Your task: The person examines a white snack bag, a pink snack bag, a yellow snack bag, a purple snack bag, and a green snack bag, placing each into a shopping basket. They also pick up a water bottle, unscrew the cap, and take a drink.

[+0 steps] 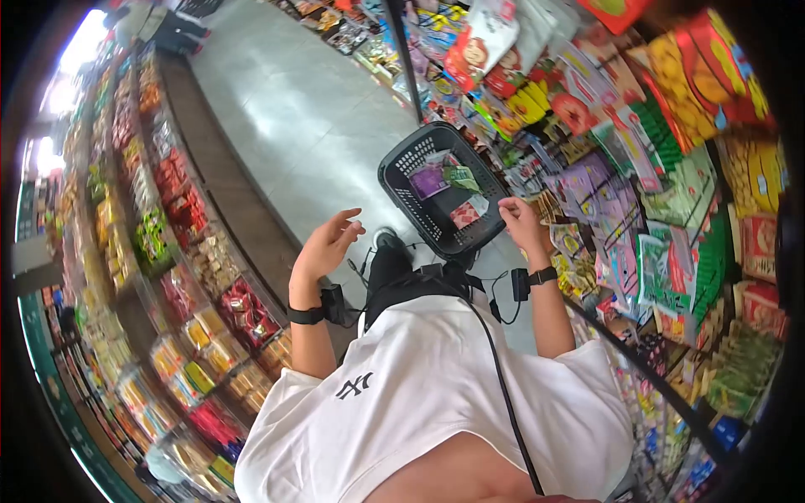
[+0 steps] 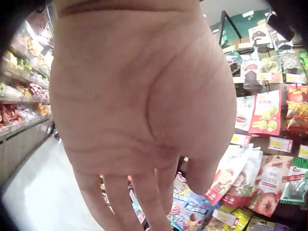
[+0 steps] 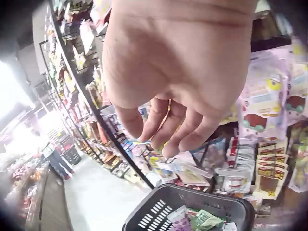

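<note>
In the head view a black basket (image 1: 401,204) holds a purple packet (image 1: 428,180), a green packet (image 1: 460,177) and a red-and-white packet (image 1: 468,213). My left hand (image 1: 329,245) is raised left of the basket, fingers relaxed and holding nothing; its palm (image 2: 144,91) fills much of the left wrist view. My right hand (image 1: 524,226) hangs beside the basket's right edge with loosely bent fingers. In the right wrist view that hand (image 3: 168,82) is empty, above the basket (image 3: 168,192); whether it touches the rim cannot be told.
Hanging snack bags (image 1: 696,75) line the racks on the right. Shelves of packaged goods (image 1: 172,184) run along the left, with a grey floor aisle (image 1: 289,109) between. Another person (image 1: 155,25) stands at the far end.
</note>
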Demonstrator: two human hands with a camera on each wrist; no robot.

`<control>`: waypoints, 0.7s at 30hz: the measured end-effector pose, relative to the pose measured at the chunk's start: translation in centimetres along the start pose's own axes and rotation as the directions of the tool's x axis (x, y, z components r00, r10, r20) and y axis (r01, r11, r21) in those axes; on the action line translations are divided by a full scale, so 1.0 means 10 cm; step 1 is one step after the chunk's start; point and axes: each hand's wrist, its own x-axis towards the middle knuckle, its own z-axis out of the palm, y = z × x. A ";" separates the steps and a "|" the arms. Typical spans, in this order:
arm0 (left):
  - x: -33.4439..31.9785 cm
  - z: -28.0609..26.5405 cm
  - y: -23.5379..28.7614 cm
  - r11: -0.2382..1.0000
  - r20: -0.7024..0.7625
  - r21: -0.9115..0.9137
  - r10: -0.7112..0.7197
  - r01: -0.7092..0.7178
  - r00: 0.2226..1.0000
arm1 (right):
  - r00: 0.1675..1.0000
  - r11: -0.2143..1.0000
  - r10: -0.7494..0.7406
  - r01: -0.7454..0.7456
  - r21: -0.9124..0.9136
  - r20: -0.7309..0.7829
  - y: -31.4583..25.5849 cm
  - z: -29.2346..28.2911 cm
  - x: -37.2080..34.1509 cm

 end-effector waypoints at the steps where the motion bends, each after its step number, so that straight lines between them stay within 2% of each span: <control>1: -0.02 -0.06 -0.06 1.000 -0.022 -0.011 -0.018 0.017 1.000 | 0.999 0.999 -0.041 0.041 -0.011 -0.003 -0.23 0.09 0.03; 2: -0.03 -0.13 -0.10 0.999 -0.016 -0.019 -0.026 0.026 1.000 | 0.997 0.996 -0.082 0.082 -0.020 -0.011 -0.41 0.18 0.08; 3: -0.03 -0.21 -0.14 0.999 -0.007 -0.025 -0.030 0.030 1.000 | 0.997 0.996 -0.071 0.073 -0.047 0.024 -0.50 0.26 0.15; 7: 0.21 -0.60 -0.53 0.993 0.017 -0.111 0.034 -0.032 0.999 | 0.999 0.996 -0.039 0.037 -0.080 -0.028 -0.77 0.60 0.26; 8: 0.27 -0.73 -0.64 0.996 0.025 -0.081 0.027 -0.025 0.999 | 0.999 0.997 -0.017 0.014 -0.071 -0.043 -0.77 0.71 0.26; 14: 0.73 -1.65 -0.68 0.994 0.061 0.050 0.090 -0.093 0.994 | 0.988 0.995 0.075 -0.082 -0.049 -0.132 -1.02 1.32 0.31; 16: 0.87 -1.89 -0.65 0.986 0.074 0.092 0.134 -0.141 0.988 | 0.990 0.998 0.047 -0.051 -0.023 -0.132 -1.07 1.49 0.37; 20: 1.03 -2.17 -0.50 0.976 0.094 0.027 0.215 -0.218 0.972 | 0.989 0.999 0.030 -0.034 -0.026 -0.145 -1.31 1.61 0.48; 21: 1.06 -2.20 -0.44 0.980 0.133 0.055 0.184 -0.193 0.974 | 0.987 0.999 0.045 -0.047 -0.007 -0.153 -1.39 1.61 0.51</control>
